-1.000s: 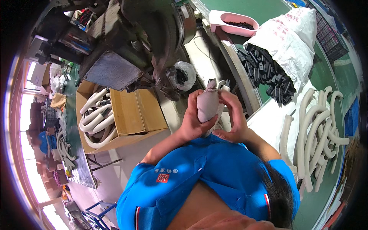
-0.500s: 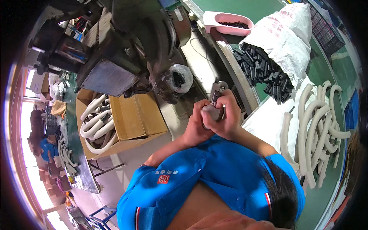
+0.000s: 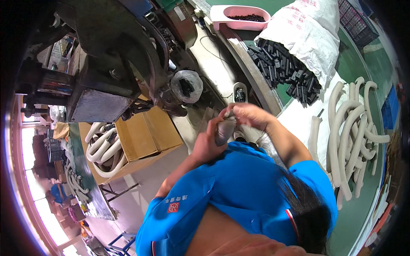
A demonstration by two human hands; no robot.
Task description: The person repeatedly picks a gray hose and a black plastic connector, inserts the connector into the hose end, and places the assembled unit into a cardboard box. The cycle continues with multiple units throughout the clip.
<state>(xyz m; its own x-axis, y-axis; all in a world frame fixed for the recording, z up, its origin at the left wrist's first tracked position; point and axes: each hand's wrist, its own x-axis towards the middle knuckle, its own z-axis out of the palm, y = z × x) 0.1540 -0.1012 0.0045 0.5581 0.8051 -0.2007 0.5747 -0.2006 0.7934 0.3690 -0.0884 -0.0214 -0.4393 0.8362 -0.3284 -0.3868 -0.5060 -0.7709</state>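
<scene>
Left hand: wrapped round one grey piece, now the main hold. Right hand: uncupped, moved to its tip; grip unclear.

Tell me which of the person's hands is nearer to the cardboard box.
The left. In this view, the left hand is to the right of the cardboard box, apart from it; the right hand is farther right, beyond the left one.

Grey piece: smooth-looking, slight sheen
Curved tubes: matt, kinda foamy-looking
Scoop: shiny pink plastic
Box: plain matt cardboard
Machine: dark grimy metal, pretty rough
</scene>
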